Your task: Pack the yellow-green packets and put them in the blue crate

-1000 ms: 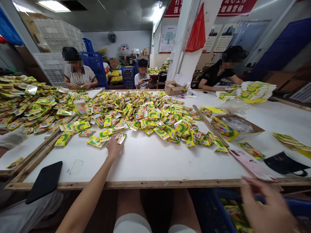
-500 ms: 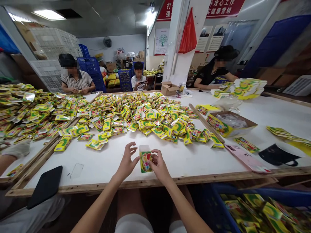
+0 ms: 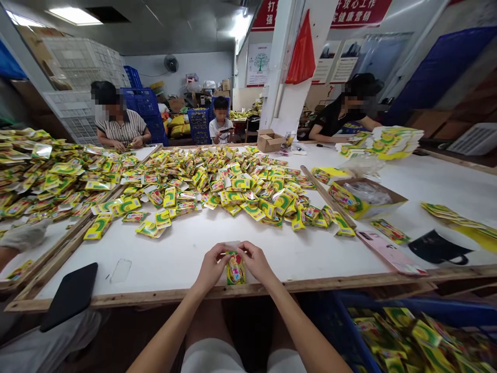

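Note:
A small yellow and green printed carton stands between my hands near the table's front edge, its printed front towards me. My left hand pinches its upper left corner, and my right hand grips the upper right corner. Both sets of fingers are closed at the top end, where a pale flap shows just behind them. Beyond my hands lies a big heap of similar small cartons, many with white end flaps sticking out.
A wooden strip divides off another heap at left, near a co-worker's gloved hand. A black tablet overhangs the front edge. Right are a pink phone, a black mask and an open display box. A blue crate of cartons stands below.
My left hand has come in from open beside the carton to pinch its top. My right hand has shifted up to the top corner. The flap is now mostly behind my fingers.

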Demonstrator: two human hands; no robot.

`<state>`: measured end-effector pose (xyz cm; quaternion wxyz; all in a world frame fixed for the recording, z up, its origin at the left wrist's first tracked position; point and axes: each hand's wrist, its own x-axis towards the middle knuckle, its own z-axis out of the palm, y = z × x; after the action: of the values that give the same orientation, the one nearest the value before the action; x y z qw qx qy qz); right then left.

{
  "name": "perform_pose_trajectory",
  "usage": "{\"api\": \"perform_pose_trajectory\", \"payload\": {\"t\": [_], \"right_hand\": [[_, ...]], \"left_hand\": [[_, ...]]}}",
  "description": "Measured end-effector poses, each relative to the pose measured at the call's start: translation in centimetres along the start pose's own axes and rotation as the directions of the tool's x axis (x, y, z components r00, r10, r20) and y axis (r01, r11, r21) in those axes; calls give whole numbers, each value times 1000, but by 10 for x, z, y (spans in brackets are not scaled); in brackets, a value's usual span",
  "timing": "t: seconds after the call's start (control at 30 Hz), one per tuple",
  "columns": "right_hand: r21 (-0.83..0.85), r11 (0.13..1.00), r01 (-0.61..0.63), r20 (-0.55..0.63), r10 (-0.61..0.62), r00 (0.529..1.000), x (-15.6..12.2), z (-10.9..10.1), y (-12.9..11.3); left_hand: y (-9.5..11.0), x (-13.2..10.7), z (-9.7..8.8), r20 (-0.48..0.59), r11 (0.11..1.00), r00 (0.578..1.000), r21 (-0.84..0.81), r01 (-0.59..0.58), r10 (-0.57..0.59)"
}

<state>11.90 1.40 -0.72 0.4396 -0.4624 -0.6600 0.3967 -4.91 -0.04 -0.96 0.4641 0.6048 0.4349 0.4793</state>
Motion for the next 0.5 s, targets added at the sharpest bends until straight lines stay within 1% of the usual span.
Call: {"api": "perform_pose_trajectory", "payload": {"t": [0.1,0.17,0.27,0.33,0.4,0.5], "right_hand": [[83,997,4,-24,-2,1000,1,1,1],[106,994,15,-18,-13,1000,-3,0,-1],[75,997,26,2,-27,1000,-10,-1,-8],[64,998,24,-28,-22,999,-13,-1,-12],[51,999,14,-62,-11,998,-13,1,-15],[46,999,-22,-91,26,995,-7,3,-15]], "left_hand": [[1,3,7,-40,993,999,-121,2,-7],[2,3,8,-35,994,999,-110,12,-16],[7,1,9,-43,999,999,-47,18,-20],[9,-1,9,-67,999,998,-38,16,-19],[11,0,10,-92,999,995,-49,23,-28],[9,3,13,-124,991,989,-121,59,-74]]}}
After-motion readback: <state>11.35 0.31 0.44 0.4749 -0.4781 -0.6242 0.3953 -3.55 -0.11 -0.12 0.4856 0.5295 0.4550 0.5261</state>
